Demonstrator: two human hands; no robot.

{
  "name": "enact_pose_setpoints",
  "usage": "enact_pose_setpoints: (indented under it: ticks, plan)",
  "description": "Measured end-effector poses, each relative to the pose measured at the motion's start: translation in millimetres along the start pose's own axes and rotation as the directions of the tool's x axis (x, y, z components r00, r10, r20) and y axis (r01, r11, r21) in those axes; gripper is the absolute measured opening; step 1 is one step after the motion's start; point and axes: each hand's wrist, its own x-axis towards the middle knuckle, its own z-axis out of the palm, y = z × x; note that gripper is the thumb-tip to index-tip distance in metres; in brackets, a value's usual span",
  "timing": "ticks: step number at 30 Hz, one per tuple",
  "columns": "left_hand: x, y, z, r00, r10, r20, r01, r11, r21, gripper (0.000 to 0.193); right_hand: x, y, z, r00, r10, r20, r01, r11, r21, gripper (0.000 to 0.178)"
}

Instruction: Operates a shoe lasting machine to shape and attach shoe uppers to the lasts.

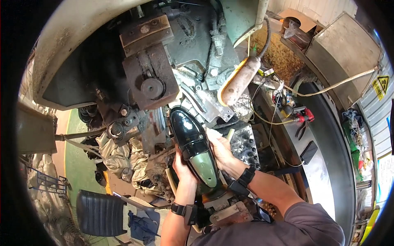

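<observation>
In front of the machine I hold a glossy black shoe upper (pixel 186 127) stretched over a green shoe last (pixel 204 167). Its rounded toe points away from me toward the machine's metal parts, and the bare green end of the last faces me. My left hand (pixel 183 167) wraps the left side near the heel part, fingers partly hidden beneath. On the other side my right hand (pixel 223 152) grips the upper, its thumb and fingers along the edge. A pale patch shows by the right fingertips; I cannot make out what it is.
A dark machine head (pixel 150 78) looms above left of the shoe. A worn lamp-like housing (pixel 240 82) hangs at the upper right. Red-handled pliers (pixel 303 121) and a phone (pixel 308 152) lie on the right-hand bench. A black chair (pixel 99 213) stands lower left.
</observation>
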Motion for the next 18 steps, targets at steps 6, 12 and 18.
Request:
enact_pose_setpoints:
  ticks: [6,12,18]
  plan:
    - [-19.8,34.5,-86.4,0.829,0.552,-0.094,-0.396,0.697,0.598,0.031,-19.2,-53.2,-55.0,0.990,0.138,0.022,-0.119,0.912,-0.393,0.041]
    - [-98.8,51.2,-363.7,0.647,0.650,-0.398,0.085,0.457,0.885,0.021,-62.5,-118.0,-161.5,0.995,0.001,-0.097,-0.051,0.853,-0.519,0.049]
    - [-106.2,-18.6,-356.2,0.883,0.049,-0.467,0.279,0.745,0.606,0.033,-83.6,-118.5,-176.1,0.972,-0.049,-0.231,-0.079,0.856,-0.511,0.044]
